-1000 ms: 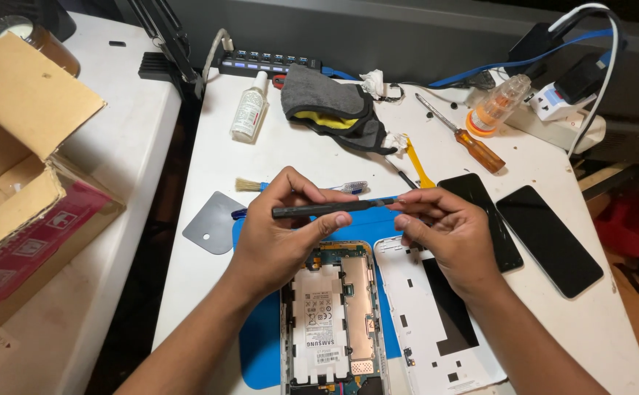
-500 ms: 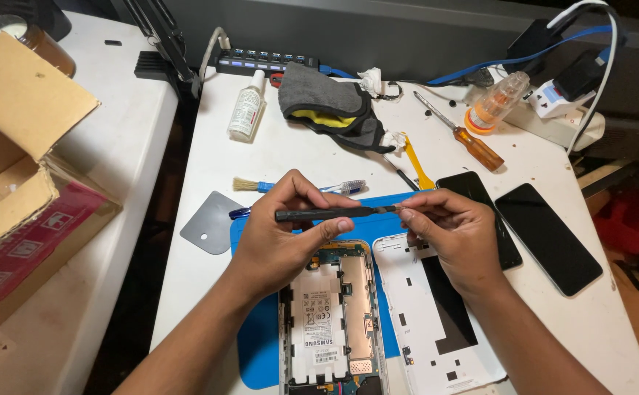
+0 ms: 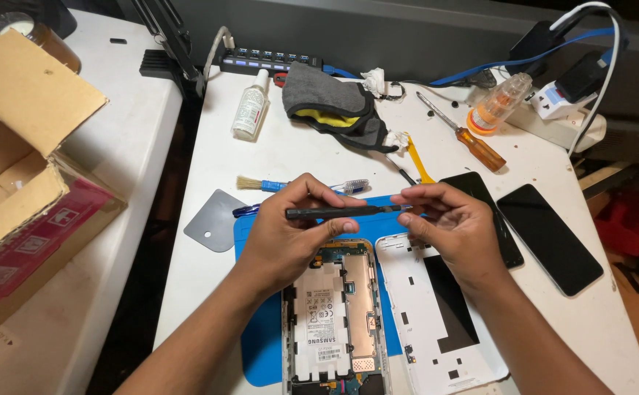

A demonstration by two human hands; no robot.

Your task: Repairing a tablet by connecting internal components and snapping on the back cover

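My left hand point(image 3: 294, 234) grips a slim black screwdriver point(image 3: 334, 212), held level above the work. My right hand point(image 3: 451, 223) pinches its tip end with fingertips. Below both hands an opened tablet point(image 3: 330, 314) lies on a blue mat point(image 3: 261, 344), its battery and circuit board exposed. The tablet's white back cover point(image 3: 436, 322) lies inside up just to its right.
A grey plastic scraper point(image 3: 213, 221) and a small brush point(image 3: 290, 185) lie left of the mat. Two dark phones point(image 3: 550, 238) lie at right, with an orange-handled screwdriver point(image 3: 473, 143), a yellow pry tool point(image 3: 418, 159), a grey cloth point(image 3: 330, 102) and bottles behind. A cardboard box point(image 3: 20, 175) stands at left.
Both hands have kept hold of the black screwdriver and shifted only slightly; the right fingers stay at its tip.
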